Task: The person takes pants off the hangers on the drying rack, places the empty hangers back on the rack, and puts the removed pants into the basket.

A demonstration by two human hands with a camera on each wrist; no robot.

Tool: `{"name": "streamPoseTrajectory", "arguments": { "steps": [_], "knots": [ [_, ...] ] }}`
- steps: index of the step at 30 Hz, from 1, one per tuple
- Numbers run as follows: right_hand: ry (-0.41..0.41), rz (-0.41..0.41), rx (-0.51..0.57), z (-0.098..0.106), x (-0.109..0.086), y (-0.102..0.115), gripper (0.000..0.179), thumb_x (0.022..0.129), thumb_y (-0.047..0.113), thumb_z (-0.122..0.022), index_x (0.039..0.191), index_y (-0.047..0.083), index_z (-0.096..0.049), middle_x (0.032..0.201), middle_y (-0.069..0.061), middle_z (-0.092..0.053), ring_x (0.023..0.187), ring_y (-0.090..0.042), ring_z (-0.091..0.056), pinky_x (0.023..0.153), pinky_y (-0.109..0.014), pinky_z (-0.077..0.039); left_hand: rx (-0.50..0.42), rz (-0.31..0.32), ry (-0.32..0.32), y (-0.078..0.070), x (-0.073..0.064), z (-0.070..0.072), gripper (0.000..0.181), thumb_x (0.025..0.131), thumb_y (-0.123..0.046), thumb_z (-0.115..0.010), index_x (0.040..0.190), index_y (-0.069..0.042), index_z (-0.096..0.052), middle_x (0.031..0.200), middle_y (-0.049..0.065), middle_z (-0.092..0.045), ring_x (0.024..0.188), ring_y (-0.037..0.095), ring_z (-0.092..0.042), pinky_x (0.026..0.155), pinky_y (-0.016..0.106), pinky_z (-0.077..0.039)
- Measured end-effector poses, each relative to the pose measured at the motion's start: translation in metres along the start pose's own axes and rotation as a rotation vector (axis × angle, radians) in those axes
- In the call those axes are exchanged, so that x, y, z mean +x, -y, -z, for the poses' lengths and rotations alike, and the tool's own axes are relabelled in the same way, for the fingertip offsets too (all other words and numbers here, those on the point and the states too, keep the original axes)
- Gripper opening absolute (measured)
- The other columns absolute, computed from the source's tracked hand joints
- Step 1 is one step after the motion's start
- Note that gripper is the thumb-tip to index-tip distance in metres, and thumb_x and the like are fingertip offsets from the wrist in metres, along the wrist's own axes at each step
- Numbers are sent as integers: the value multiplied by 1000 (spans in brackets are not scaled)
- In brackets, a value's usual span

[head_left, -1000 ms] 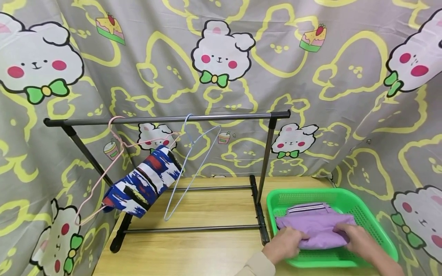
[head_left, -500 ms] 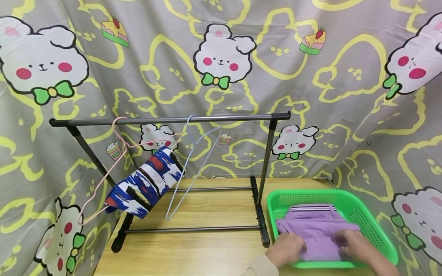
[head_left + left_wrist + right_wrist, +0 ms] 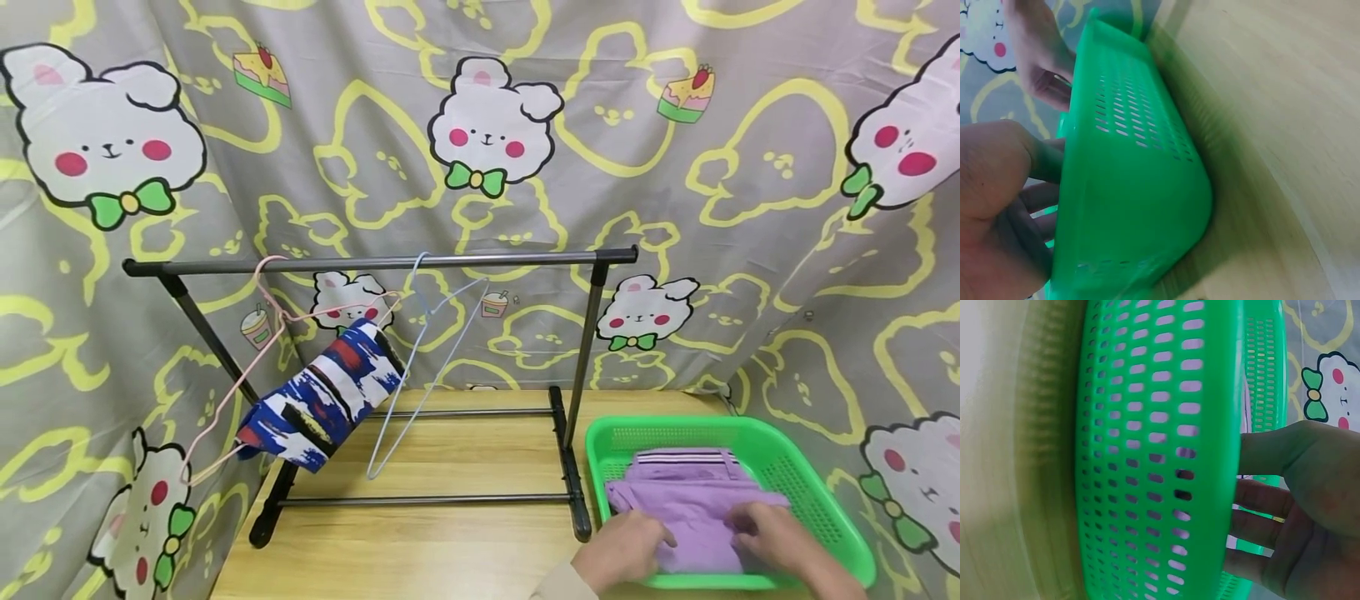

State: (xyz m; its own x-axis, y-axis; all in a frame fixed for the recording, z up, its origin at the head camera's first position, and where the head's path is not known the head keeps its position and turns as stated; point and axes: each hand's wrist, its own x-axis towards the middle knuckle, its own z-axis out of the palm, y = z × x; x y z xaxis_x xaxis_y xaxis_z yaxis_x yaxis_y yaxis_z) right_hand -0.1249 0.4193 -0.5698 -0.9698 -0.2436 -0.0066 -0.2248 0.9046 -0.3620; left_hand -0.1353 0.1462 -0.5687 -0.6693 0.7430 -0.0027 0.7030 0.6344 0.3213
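Purple pants (image 3: pixel 693 508) with a striped waistband lie folded in a green plastic basket (image 3: pixel 821 500) at the right of the table. My left hand (image 3: pixel 626 546) grips the near left part of the cloth, with its wrist over the basket's front rim. On the right side of the same cloth, my right hand (image 3: pixel 776 537) holds it between thumb and curled fingers. Both wrist views show the hands reaching over the rim, the basket wall hiding their fingertips. In the right wrist view, purple cloth shows through the wall's slots.
A dark metal clothes rack (image 3: pixel 480 260) stands left of the basket on the wooden table (image 3: pixel 420 542). On it hang a pink hanger (image 3: pixel 232 392) carrying a blue, white and red patterned cloth (image 3: pixel 330 396) and a bare light-blue hanger (image 3: pixel 393 400). A printed curtain (image 3: pixel 600 183) surrounds the table.
The bunched near part of the pants has been lowered and spread toward the basket's front, showing more of the waistband. Both hands have moved slightly down with it. The head view has shifted a little.
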Motion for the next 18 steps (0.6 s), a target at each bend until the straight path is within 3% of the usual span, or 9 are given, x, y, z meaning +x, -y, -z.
{"name": "streamPoseTrajectory", "arguments": {
  "steps": [3,9,14,18],
  "knots": [
    [-24,-8,7,0,1,1,16,77,7,-84,90,6,-75,85,0,-72,77,-15,-67,72,-38,-57,4,-59,-65,3,-6,4,46,82,-9,-78,121,-33,-74,119,-26,-67,109,-5,-62,86,10,-47],
    [-119,-32,10,-2,2,6,15,81,4,-81,94,4,-75,89,-4,-74,80,-21,-70,75,-42,-58,29,-165,-167,8,-19,8,39,95,-10,-63,129,-27,-72,135,-12,-63,129,2,-53,108,18,-38],
    [-189,-28,17,-1,5,13,16,81,1,-80,97,3,-75,89,-5,-75,77,-17,-70,70,-39,-59,48,-170,-260,12,-32,7,38,96,-13,-65,131,-27,-70,137,-8,-62,128,5,-54,110,23,-39],
    [-233,-17,29,5,8,23,20,85,2,-78,104,0,-74,90,-10,-75,76,-24,-72,69,-43,-59,-2,-163,-297,16,-39,10,41,95,-12,-66,135,-22,-68,139,-2,-62,131,9,-53,108,25,-42]
  ]
}}
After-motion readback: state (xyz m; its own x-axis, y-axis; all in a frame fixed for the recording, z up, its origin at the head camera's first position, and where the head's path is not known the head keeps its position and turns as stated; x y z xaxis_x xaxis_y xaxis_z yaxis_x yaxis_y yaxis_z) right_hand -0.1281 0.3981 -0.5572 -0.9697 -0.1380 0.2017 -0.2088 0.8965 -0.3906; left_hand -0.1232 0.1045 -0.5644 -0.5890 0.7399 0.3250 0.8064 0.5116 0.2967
